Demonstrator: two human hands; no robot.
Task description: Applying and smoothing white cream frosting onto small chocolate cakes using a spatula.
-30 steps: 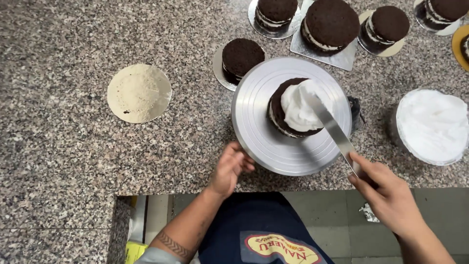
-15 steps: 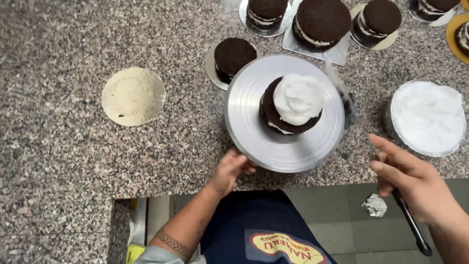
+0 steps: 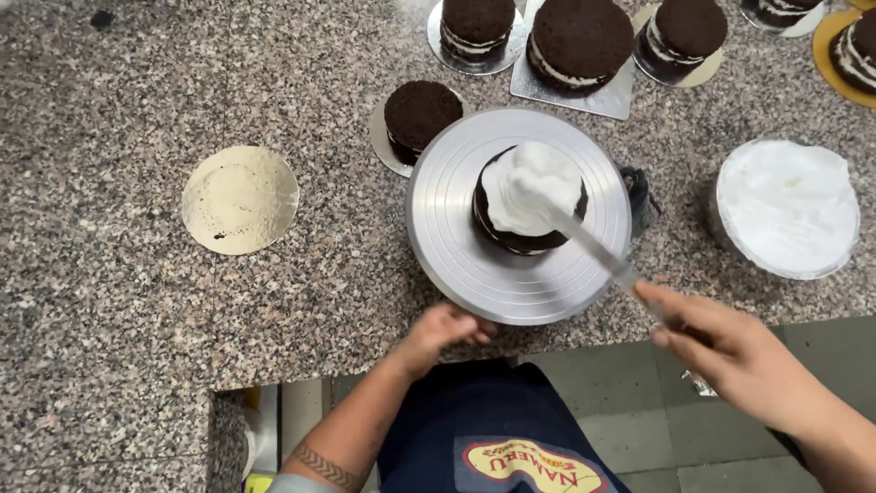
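On the speckled granite counter (image 3: 137, 347), the right hand (image 3: 730, 351) grips a spatula (image 3: 593, 246); the left hand (image 3: 443, 330) touches the turntable (image 3: 447, 237).

This was a bakery or cake-making kitchen: a speckled granite counter (image 3: 137, 347) carried a metal cake turntable (image 3: 456, 246), several dark layered sponge cakes (image 3: 581, 41) on silver and gold boards, a spare round gold cake board (image 3: 239, 199) and a bowl of white cream (image 3: 787, 206), while the person at the counter wore a dark apron (image 3: 493, 429)
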